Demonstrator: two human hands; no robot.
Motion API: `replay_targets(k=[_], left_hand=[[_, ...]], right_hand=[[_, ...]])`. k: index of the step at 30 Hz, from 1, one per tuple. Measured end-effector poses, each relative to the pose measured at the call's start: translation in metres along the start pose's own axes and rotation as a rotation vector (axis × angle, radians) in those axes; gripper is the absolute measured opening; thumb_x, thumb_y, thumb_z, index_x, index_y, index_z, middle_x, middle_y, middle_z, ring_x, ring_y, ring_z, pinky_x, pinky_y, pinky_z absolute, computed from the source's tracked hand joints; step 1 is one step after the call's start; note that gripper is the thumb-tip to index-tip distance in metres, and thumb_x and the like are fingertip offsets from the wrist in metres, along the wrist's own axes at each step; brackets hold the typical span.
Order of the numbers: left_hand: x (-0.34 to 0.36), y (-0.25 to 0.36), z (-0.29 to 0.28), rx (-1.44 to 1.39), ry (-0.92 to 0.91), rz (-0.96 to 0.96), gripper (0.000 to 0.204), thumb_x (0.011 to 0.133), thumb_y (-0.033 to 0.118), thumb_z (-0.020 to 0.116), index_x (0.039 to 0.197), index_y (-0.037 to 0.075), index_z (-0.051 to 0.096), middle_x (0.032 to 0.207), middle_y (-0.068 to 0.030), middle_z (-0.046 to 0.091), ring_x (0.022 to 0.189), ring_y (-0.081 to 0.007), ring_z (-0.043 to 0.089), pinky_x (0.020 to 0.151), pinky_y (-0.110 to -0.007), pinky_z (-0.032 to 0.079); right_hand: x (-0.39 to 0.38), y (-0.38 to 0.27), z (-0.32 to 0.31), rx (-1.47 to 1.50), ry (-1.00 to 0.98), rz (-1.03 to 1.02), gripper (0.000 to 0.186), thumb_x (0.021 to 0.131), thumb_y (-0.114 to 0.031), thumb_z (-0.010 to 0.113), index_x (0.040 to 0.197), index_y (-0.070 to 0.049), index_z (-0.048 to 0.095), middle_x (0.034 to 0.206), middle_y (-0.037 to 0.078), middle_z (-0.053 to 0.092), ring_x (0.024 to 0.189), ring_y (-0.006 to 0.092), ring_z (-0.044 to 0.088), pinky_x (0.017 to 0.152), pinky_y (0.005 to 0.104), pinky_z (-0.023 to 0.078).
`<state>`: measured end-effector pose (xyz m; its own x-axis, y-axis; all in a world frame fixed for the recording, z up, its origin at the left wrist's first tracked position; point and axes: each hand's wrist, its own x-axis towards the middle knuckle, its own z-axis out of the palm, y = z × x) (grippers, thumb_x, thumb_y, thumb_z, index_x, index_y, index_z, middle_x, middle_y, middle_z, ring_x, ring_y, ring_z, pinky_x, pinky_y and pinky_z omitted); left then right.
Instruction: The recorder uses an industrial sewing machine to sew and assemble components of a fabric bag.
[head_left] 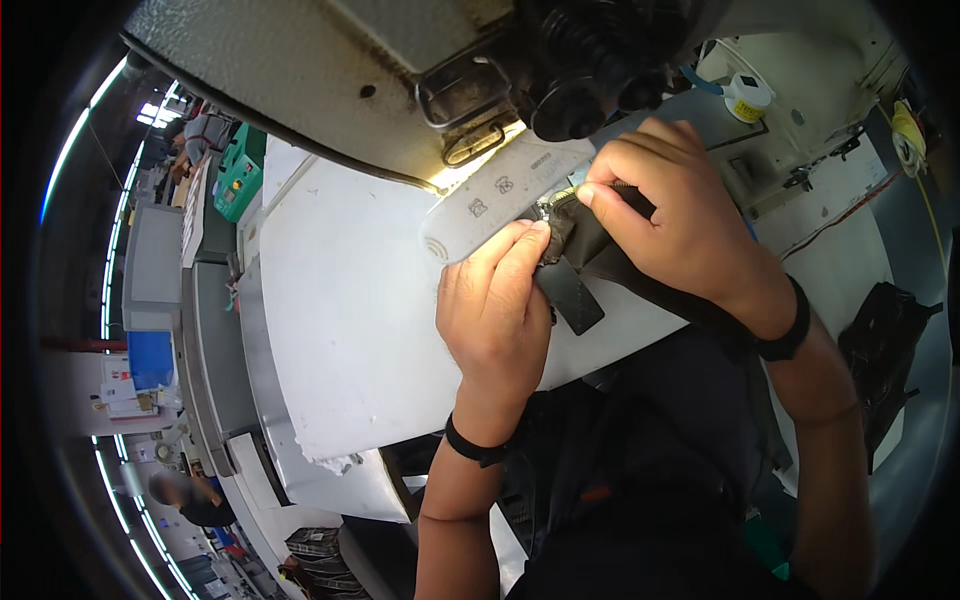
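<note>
My left hand point(495, 295) is closed, with its thumb and fingertips pressed on the near left end of a dark brown-olive fabric piece point(595, 250). My right hand point(690, 215) pinches the same piece farther up, thumb against forefinger. A thin strip with a yellowish, toothed-looking edge point(562, 197) runs between the two sets of fingertips; it is too small to make out fully. Below them a flat black tab point(575, 300) hangs from the fabric over the white table top point(350, 330). The fabric's right part is hidden under my right hand.
Above my hands looms a sewing machine's grey head point(330, 80), its lamp lit. A pale plate point(500, 195) lies just beyond my fingers. A dark fabric piece point(880, 350) rests at right. A white round container point(748, 98) stands far right; a green box point(240, 172) is at left.
</note>
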<state>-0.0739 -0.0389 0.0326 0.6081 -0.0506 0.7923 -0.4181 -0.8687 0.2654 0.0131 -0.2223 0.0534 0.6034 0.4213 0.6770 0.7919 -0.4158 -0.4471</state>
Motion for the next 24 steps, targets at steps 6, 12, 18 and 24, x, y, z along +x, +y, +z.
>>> replay_targets(k=[6,12,18,24], left_hand=[[0.000,0.005,-0.002,-0.052,-0.028,-0.062,0.038,0.076,-0.018,0.062,0.105,0.001,0.074,0.105,-0.0131,0.074,0.098,-0.0280,0.072,0.089,-0.036,0.056],[-0.001,0.004,0.004,-0.027,0.039,-0.047,0.041,0.076,-0.016,0.064,0.110,0.005,0.074,0.109,-0.0094,0.076,0.091,-0.0233,0.070,0.080,-0.034,0.053],[-0.001,0.004,0.007,-0.117,0.078,-0.067,0.038,0.075,-0.017,0.062,0.105,0.003,0.074,0.105,-0.0127,0.075,0.099,-0.0299,0.073,0.088,-0.039,0.058],[-0.002,0.001,0.009,-0.092,0.104,-0.056,0.036,0.075,-0.016,0.062,0.103,0.003,0.073,0.102,-0.0126,0.075,0.098,-0.0301,0.073,0.088,-0.039,0.058]], right_hand=[[0.008,0.009,0.000,0.099,-0.074,0.065,0.013,0.085,-0.012,0.071,0.078,-0.010,0.061,0.072,0.003,0.064,0.075,0.0261,0.058,0.079,0.0399,0.041],[0.009,0.011,-0.002,0.130,-0.081,0.059,0.008,0.086,-0.014,0.072,0.084,-0.010,0.065,0.072,0.001,0.064,0.074,0.0244,0.058,0.080,0.0396,0.041],[0.009,0.009,-0.001,0.087,-0.139,0.076,0.016,0.090,-0.016,0.070,0.099,-0.004,0.066,0.090,0.007,0.070,0.089,0.0244,0.064,0.093,0.0403,0.043],[0.024,0.004,-0.010,0.680,-0.344,0.422,0.024,0.095,-0.008,0.059,0.110,0.007,0.071,0.113,0.007,0.069,0.110,0.0136,0.062,0.101,0.0286,0.045]])
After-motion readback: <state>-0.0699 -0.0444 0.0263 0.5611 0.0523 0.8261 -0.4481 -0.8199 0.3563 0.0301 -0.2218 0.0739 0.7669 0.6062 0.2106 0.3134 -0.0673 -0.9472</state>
